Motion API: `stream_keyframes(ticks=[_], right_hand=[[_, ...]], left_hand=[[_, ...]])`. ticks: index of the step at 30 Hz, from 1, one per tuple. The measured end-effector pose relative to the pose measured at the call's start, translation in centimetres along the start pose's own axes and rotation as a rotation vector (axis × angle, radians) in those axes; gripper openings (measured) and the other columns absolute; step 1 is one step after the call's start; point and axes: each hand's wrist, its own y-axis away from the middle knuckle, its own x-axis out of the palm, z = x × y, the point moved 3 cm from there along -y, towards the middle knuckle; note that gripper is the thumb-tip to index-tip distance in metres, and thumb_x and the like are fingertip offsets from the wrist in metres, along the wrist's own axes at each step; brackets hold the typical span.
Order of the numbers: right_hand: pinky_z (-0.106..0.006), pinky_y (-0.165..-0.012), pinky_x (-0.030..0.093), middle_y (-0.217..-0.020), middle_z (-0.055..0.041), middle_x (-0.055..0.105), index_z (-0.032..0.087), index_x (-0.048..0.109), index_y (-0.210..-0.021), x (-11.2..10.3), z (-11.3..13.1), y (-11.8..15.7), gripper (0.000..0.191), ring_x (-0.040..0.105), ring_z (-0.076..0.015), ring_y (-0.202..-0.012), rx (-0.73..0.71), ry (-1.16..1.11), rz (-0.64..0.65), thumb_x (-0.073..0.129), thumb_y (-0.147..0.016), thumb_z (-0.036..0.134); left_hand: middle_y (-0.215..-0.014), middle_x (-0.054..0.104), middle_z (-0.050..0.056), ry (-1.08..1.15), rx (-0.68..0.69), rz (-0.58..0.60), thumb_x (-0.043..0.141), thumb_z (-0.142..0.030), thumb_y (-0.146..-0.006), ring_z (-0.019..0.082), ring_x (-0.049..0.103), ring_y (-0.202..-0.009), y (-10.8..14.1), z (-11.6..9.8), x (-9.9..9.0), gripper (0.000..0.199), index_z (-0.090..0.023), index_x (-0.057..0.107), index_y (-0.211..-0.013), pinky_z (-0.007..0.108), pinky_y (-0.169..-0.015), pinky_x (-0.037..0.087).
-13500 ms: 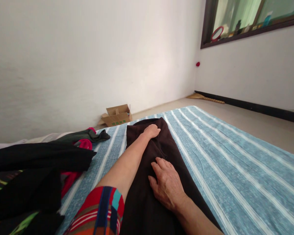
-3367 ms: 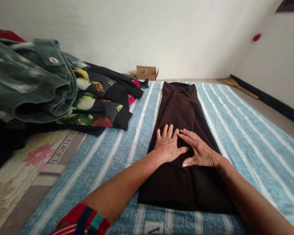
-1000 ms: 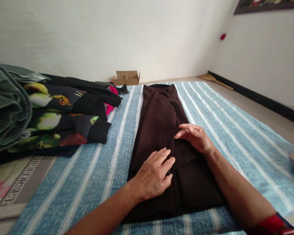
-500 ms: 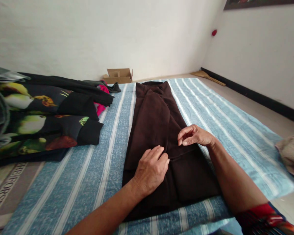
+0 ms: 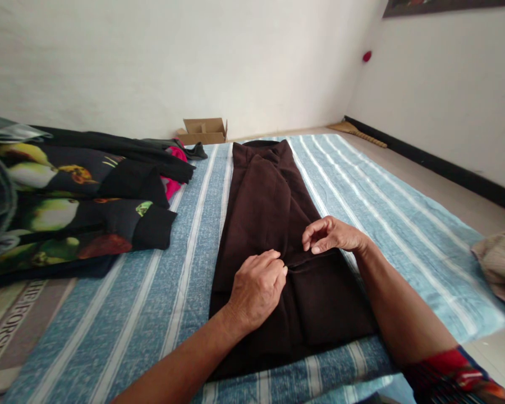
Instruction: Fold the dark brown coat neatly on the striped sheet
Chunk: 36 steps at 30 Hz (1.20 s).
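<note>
a long dark brown fleecy garment [image 5: 261, 213] lies folded lengthwise down the middle of the bedding, with a loose folded flap edge [image 5: 313, 259] crossing it below the middle. the left hand [image 5: 256, 292] sits on the cloth at that edge, its fingers [image 5: 269, 259] curled and bunched, with the tips just at the flap. the right hand [image 5: 332, 235] is raised at the flap's far corner, its thumb and forefinger drawn close in a near pinch. neither hand clearly has hold of the cloth; i cannot tell whether any fold is gripped.

a wide strip of bedding stays open to the right of the garment, with a narrower strip to its left. the near end lies close to the edge of the blue-and-white striped quilted mattress cover [image 5: 151, 314]. to the left sits a black cloth printed with green pears [image 5: 67, 221], with a bright pink cloth [image 5: 172, 168] tucked behind it. a crumpled beige cloth [image 5: 503, 269] lies at the right edge. a red patterned sleeve [image 5: 454, 376] covers the right forearm. beyond are a flattened-open cardboard box [image 5: 204, 132], a straw broom [image 5: 357, 128] and white walls [image 5: 151, 67].

half a second earlier the left fingers lay flatter, and the right fingers were a little more parted
</note>
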Motion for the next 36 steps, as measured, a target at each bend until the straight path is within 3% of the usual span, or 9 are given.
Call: stream_keyframes(ticks=[20, 27, 36], right_hand=[[-0.024, -0.067, 0.049, -0.077, -0.0017, 0.066, 0.012, 0.067, -0.082, 0.3, 0.5, 0.1, 0.031, 0.061, -0.0117, -0.068, 0.005, 0.03, -0.017, 0.079, -0.057, 0.027], [-0.027, -0.07, 0.047, -0.084, -0.0042, 0.066, 0.013, 0.068, -0.08, 0.1, 0.7, 0.1, 0.026, 0.06, -0.0146, -0.074, -0.056, 0.099, -0.019, 0.077, -0.061, 0.03], [-0.031, -0.079, 0.045, -0.093, -0.0058, 0.066, 0.014, 0.068, -0.077, 0.3, 1.1, 0.1, 0.015, 0.059, -0.0164, -0.083, -0.192, 0.059, 0.023, 0.074, -0.066, 0.021]], left_hand=[[-0.095, 0.07, 0.004, 0.112, -0.13, -0.018, 0.044, -0.015, -0.085, 0.017, 0.064, -0.093, -0.3, 0.8, -0.2, 0.021, -0.02, 0.063, -0.077, 0.032, -0.083, 0.05], [-0.095, 0.071, 0.002, 0.181, -0.199, -0.023, 0.044, -0.017, -0.086, 0.016, 0.065, -0.089, -0.5, 1.2, -0.3, 0.022, -0.021, 0.065, -0.078, 0.031, -0.083, 0.049], [-0.095, 0.071, 0.002, 0.38, -0.307, -0.043, 0.041, -0.017, -0.086, 0.015, 0.066, -0.087, -0.9, 1.9, -0.6, 0.027, -0.02, 0.068, -0.081, 0.027, -0.081, 0.05]])
